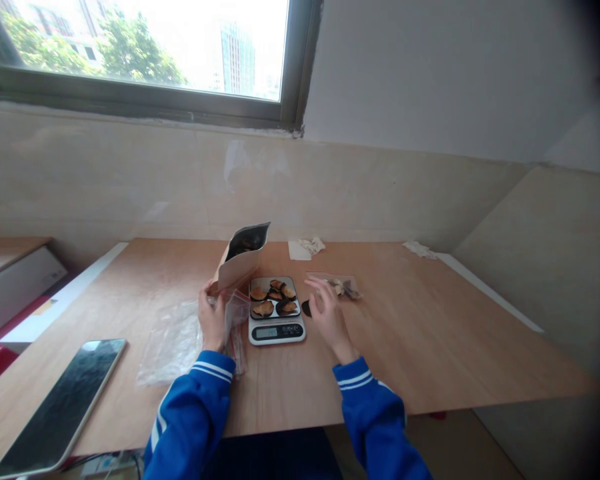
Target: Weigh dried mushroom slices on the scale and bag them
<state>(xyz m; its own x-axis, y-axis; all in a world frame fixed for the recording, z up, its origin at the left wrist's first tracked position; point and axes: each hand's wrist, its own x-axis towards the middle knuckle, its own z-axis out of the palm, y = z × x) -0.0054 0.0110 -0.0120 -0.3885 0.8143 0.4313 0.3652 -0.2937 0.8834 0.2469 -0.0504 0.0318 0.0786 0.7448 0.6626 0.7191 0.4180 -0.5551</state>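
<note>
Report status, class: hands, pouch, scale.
Left hand grips the open pouch, tilted. Right hand open, empty, beside the scale. Dried slices on the pan. Nothing blocking.

Open kraft pouch (242, 262) stands tilted (dark inside) beside the scale (276, 311).

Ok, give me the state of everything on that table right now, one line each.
Paper pouch: open at the top, upright, tilted, dark pieces inside, held by the left hand.
Scale: display lit, digits unreadable, dried slices on its platform.
Right hand: open, empty, beside the scale.
Clear bag: flat, some pieces inside.
Phone: screen dark, face up.
Plastic bags: crumpled, flat.
</note>
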